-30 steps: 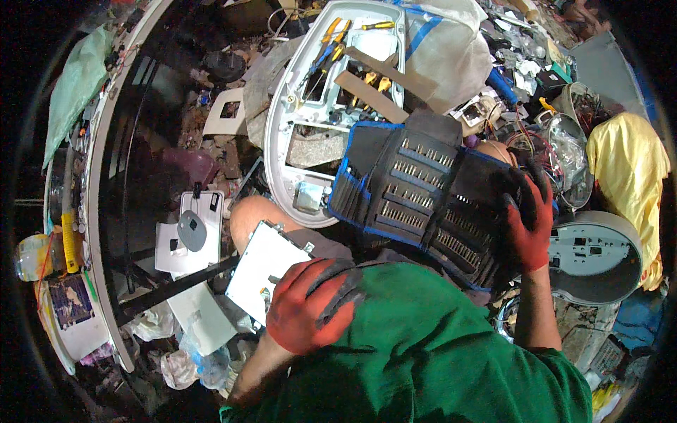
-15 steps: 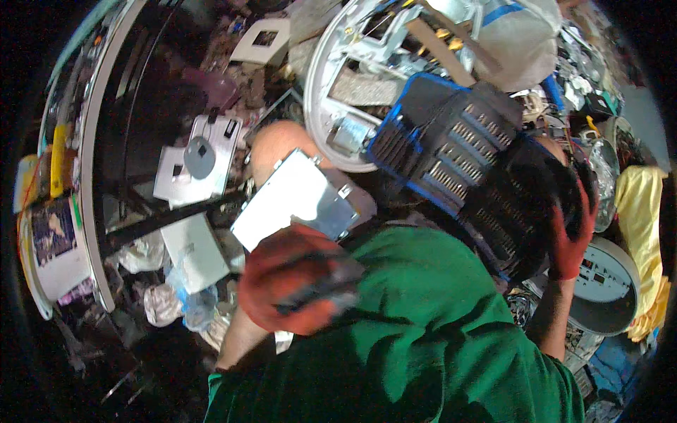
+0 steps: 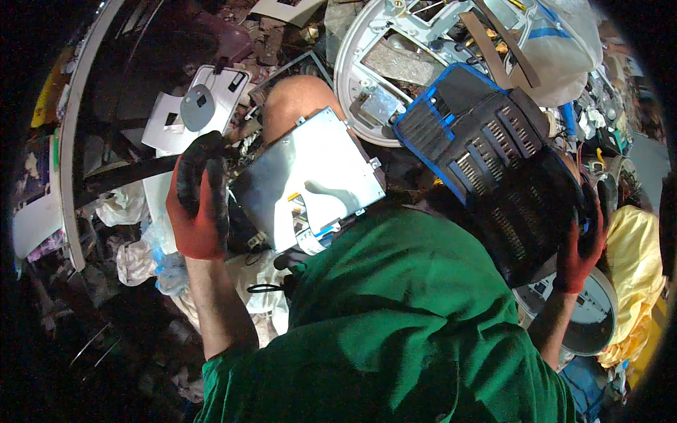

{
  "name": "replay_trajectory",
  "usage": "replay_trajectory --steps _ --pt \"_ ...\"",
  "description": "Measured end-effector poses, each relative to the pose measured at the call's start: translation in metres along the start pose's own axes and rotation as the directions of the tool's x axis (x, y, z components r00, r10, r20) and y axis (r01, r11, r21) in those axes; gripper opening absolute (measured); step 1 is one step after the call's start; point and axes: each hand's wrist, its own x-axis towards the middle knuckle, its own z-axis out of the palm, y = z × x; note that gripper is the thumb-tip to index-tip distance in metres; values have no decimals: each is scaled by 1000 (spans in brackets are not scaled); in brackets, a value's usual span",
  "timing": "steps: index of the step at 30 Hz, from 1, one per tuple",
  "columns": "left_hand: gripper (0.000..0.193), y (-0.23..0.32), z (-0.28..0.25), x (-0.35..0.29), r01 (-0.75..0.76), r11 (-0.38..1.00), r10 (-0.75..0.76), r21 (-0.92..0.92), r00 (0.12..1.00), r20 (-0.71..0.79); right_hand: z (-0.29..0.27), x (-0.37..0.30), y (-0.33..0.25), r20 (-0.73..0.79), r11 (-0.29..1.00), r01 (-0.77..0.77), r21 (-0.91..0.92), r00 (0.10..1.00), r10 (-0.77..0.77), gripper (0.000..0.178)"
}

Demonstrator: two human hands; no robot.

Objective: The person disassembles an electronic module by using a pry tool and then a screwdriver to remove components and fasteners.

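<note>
A flat silver metal-cased unit (image 3: 324, 162) lies tilted across my lap beside a bare knee (image 3: 300, 102). Bright light glares on its top; a ribbon cable (image 3: 310, 241) shows at its near edge. My left hand (image 3: 197, 204), in a red glove with black fingers, is raised just left of the unit, thumb and fingers apart, with nothing visible in it. On my other leg rests an unfolded black tool case (image 3: 451, 106) with blue trim and rows of small metal bits (image 3: 483, 158). My right hand (image 3: 584, 236), gloved alike, is at the case's right edge, thumb and fingers spread.
A large round white plastic frame (image 3: 347, 70) stands ahead. White plates and a grey disc (image 3: 197, 108) lie left, near a long dark bar (image 3: 130, 175). A yellow cloth (image 3: 631, 268) and a round grey tub (image 3: 596, 342) sit right. Scrap and crumpled plastic (image 3: 137, 261) surround me.
My left hand has moved left and up, away from the unit's near edge, uncovering the ribbon cable. The unit appears turned slightly. My right hand stays beside the case while the view has shifted.
</note>
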Motion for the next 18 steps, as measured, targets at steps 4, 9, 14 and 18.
replay_trajectory --steps 4,9,14,18 --pt "34 4 9 -4 25 999 -24 -20 998 60 1 2 -7 14 998 27 -64 1000 -26 50" --pt "33 -4 10 -3 -31 999 28 28 995 99 2 3 -15 20 998 49 -37 999 -48 49" --pt "34 -9 14 -3 -63 995 52 74 990 134 7 1 -16 20 999 13 52 1000 -15 48" --pt "35 -5 15 -2 -76 992 60 104 987 149 6 0 -15 13 1000 19 25 1000 -19 48"
